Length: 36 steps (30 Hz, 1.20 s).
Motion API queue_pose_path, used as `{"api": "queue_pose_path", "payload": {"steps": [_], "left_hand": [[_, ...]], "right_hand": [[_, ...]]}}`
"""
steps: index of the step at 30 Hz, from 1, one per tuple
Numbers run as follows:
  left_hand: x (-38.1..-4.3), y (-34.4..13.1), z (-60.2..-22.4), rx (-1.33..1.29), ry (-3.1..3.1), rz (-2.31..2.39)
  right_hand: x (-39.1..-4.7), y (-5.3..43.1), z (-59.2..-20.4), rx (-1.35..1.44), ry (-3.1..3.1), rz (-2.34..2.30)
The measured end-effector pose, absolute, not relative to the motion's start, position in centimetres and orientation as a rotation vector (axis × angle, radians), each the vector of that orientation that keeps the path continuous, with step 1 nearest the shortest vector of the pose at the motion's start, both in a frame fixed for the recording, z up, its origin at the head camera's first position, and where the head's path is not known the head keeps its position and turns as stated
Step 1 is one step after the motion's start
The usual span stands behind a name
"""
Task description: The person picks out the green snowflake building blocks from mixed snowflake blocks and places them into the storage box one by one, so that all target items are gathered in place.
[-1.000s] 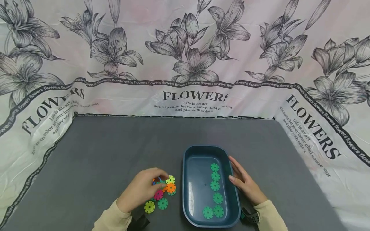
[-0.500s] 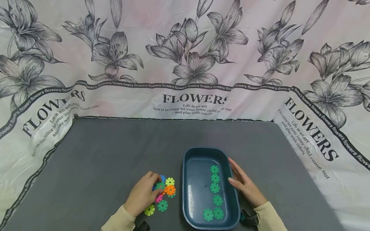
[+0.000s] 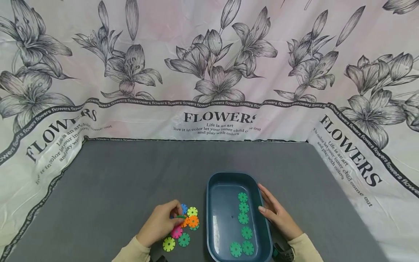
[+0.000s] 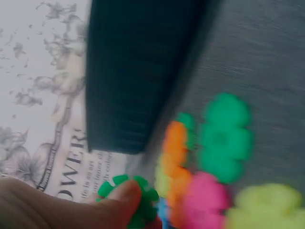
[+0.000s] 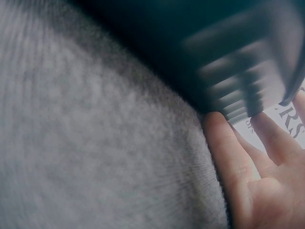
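Note:
My left hand [image 3: 159, 222] pinches a green notched plastic disc [image 4: 147, 202] between thumb and finger, just above a small pile of discs. Edge-on in the head view, the held disc [image 3: 180, 217] looks like a thin green line. Around the fingers lie an orange disc [image 3: 193, 221], a pink disc [image 3: 177, 231], a blue disc [image 3: 184, 208] and yellow discs [image 3: 168, 244]. To the right stands a dark blue tray [image 3: 209, 211], with several green discs [image 3: 243, 218] inside. My right hand [image 3: 280, 216] rests against the tray's right side, fingers extended along its outer wall [image 5: 233, 90].
A grey cloth surface [image 3: 137, 171] spreads behind and to both sides of the tray. White floral fabric [image 3: 216, 123] borders it at the back and sides. A dark watch-like strap [image 3: 282, 252] is near the right wrist.
The left fingers have lifted a green disc from the pile and tilted it edge-on. The right hand stays against the tray. The head view has shifted slightly, so everything sits lower.

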State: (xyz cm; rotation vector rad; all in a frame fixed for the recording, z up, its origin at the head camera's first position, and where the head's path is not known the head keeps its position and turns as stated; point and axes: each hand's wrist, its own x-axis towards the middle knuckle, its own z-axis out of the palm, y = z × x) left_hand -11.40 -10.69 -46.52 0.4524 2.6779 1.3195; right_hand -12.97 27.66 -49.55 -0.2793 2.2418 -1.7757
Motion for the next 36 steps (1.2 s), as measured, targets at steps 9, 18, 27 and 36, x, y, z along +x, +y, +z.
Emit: {"api": "queue_pose_path", "payload": {"steps": [9,18,27,36], "left_hand": [[-13.5,-7.7,-42.5,0.454,2.159,1.701],[-15.7,-2.1,-41.2,0.506,1.965,1.606],[-15.7,1.9,-41.7,0.509,2.149,1.285],[-14.7,3.7,-42.9,0.535,2.237,1.093]], "right_hand": [[-12.9,27.7,-49.6,-0.278,2.246,-1.782],[-12.9,27.8,-49.6,-0.281,2.253,-1.777],[-12.7,27.6,-49.6,-0.236,2.230,-1.782],[-12.8,27.8,-49.5,-0.312,2.233,-1.784]]}}
